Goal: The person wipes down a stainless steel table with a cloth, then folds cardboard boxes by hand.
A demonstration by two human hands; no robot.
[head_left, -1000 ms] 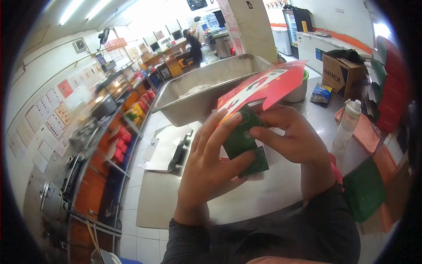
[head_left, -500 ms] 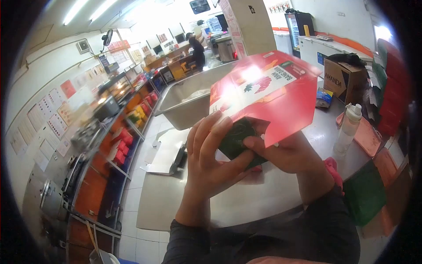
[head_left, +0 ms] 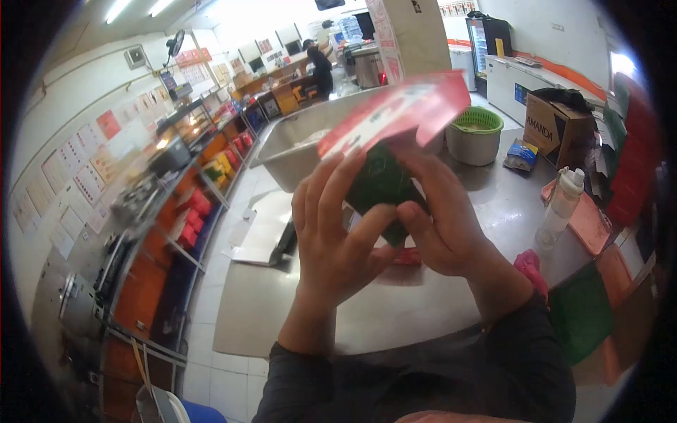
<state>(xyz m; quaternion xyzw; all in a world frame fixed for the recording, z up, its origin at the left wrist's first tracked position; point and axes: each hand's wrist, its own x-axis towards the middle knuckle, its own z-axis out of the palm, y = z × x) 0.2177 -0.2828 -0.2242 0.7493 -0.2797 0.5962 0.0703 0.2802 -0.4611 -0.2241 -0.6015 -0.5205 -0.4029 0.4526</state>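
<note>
A red printed cardboard food box (head_left: 402,106) is raised over the steel table, tilted and smeared by motion. Its dark green panel (head_left: 381,182) faces me. My left hand (head_left: 331,222) grips the box from the left, with fingers along the upper edge and thumb on the green panel. On the other side, my right hand (head_left: 448,218) has its thumb pressed to the green panel and its fingers partly hidden behind the box. Below the hands, a small red piece (head_left: 407,256) lies on the table.
A steel sink (head_left: 285,144) stands beyond the table (head_left: 282,310). Rightward are a pot with a green basket (head_left: 476,134), a carton (head_left: 553,130), a clear bottle (head_left: 560,211), a pink cloth (head_left: 530,268) and green sheets (head_left: 582,310). A person (head_left: 321,70) stands far back.
The box has tipped and shifted left, so its printed face looks narrower and more green shows. My right hand has moved up along its side. The green-basket pot has come into view.
</note>
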